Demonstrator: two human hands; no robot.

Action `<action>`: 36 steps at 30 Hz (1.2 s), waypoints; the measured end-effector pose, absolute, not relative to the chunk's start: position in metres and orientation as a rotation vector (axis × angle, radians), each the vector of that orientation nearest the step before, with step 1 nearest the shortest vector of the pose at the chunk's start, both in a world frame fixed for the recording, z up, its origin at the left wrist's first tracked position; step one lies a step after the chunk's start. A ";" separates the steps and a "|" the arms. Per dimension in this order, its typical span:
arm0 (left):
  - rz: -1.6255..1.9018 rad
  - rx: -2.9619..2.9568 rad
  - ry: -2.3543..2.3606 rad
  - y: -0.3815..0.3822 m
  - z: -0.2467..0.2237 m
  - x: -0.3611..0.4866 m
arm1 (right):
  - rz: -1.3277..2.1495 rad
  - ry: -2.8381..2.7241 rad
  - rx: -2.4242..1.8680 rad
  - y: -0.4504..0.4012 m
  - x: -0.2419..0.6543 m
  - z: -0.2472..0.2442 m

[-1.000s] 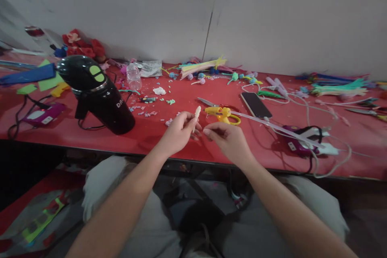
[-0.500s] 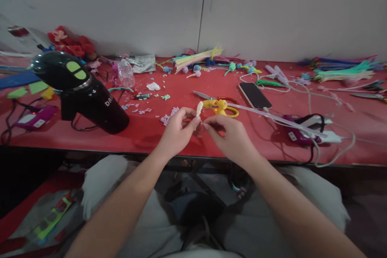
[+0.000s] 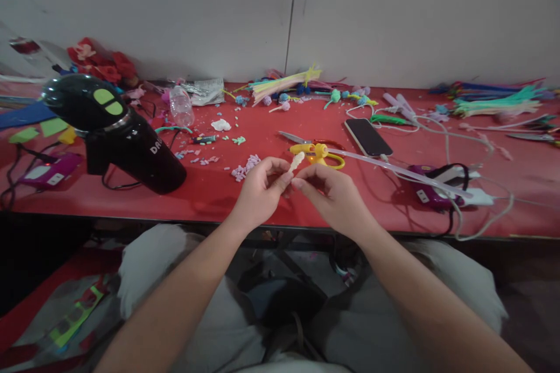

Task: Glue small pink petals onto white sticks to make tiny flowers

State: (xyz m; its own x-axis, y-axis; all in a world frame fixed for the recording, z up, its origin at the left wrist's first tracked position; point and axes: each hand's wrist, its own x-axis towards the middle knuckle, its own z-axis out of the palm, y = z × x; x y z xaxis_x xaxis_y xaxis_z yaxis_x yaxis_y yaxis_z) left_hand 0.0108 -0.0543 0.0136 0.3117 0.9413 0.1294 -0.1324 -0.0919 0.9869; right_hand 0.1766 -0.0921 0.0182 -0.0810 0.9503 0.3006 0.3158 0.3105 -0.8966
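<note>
Between the thumb and fingers of my left hand (image 3: 262,189) is a short cream fuzzy piece (image 3: 297,161), which looks like twisted pipe cleaner. Its tip points up and to the right. My right hand (image 3: 335,193) is pinched close beside its lower end; whether the fingertips grip that end or something tiny is hidden. Just beyond my fingers lies a yellow hot glue gun (image 3: 308,150) with a long clear glue stick (image 3: 394,167) in its back. Scissors (image 3: 336,159) with yellow and red handles lie under it. Small lilac pieces (image 3: 245,169) are heaped left of my hands.
A black tumbler (image 3: 144,154) stands at left, near a clear plastic bottle (image 3: 181,106). At right are a phone (image 3: 368,137) on a white cable and a purple power block (image 3: 431,189). Pipe cleaner bundles (image 3: 284,86) lie along the wall.
The cream piece has tilted from nearly upright to leaning right. My two hands stay close together over the table's front part.
</note>
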 end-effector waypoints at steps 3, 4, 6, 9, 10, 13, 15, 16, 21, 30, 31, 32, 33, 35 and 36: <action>1.128 1.265 0.769 -0.057 0.014 0.013 | 0.967 -1.550 -1.061 -0.091 0.176 0.020; 1.126 1.235 0.755 -0.057 0.014 0.013 | 1.008 -1.540 -1.020 -0.091 0.176 0.021; 1.113 1.167 0.732 -0.058 0.013 0.014 | 1.068 -1.521 -0.961 -0.090 0.177 0.022; 1.085 1.048 0.708 -0.058 0.011 0.015 | 1.130 -1.471 -0.955 -0.089 0.176 0.023; 1.075 1.010 0.701 -0.058 0.011 0.015 | 1.141 -1.450 -0.971 -0.089 0.176 0.023; 1.044 0.920 0.688 -0.057 0.010 0.016 | 1.107 -1.396 -1.031 -0.090 0.178 0.024; 1.025 0.902 0.695 -0.057 0.011 0.016 | 1.043 -1.401 -1.061 -0.091 0.180 0.024; 1.020 0.911 0.702 -0.057 0.011 0.016 | 1.004 -1.415 -1.072 -0.091 0.182 0.025; 1.041 1.053 0.756 -0.054 0.014 0.012 | 0.764 -1.506 -1.146 -0.090 0.196 0.027; 1.007 1.292 0.849 -0.058 0.021 0.010 | 0.544 -1.587 -1.183 -0.088 0.199 0.029; 1.005 1.303 0.848 -0.058 0.022 0.010 | 0.531 -1.592 -1.178 -0.088 0.199 0.029; 1.006 1.310 0.847 -0.059 0.022 0.011 | 0.525 -1.596 -1.174 -0.088 0.198 0.028; 1.007 1.315 0.847 -0.059 0.022 0.012 | 0.523 -1.600 -1.172 -0.087 0.198 0.027; 1.009 1.320 0.855 -0.060 0.021 0.013 | 0.525 -1.611 -1.175 -0.086 0.198 0.026; 1.009 1.323 0.861 -0.060 0.021 0.013 | 0.525 -1.616 -1.178 -0.086 0.198 0.026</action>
State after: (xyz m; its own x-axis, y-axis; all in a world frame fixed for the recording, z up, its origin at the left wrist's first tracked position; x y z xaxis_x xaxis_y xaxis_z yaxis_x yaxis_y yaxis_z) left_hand 0.0131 -0.0597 0.0209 0.3496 0.9353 0.0549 -0.0932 -0.0236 0.9954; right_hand 0.1983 -0.0857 0.0258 0.0026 0.8808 0.4735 0.4347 0.4254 -0.7938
